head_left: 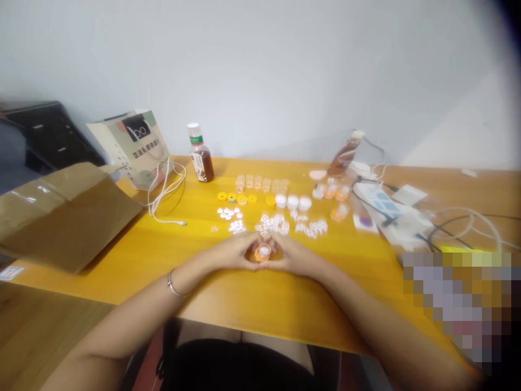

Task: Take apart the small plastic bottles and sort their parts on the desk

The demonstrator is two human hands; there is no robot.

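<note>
My left hand and my right hand meet over the table, fingertips together around a small round orange piece with a clear top. Its exact kind is too blurred to tell. Just beyond my fingers lie white flat pieces with patterned faces and small white discs. Yellow rings and white round pieces form a row behind them. Farther back stand several small clear cups. Orange round pieces with pale tops are grouped to the right, similar to the held one.
An open brown paper bag, a printed carrier bag and a white cable occupy the left. Two drink bottles stand near the wall. Power strips and cords crowd the right side.
</note>
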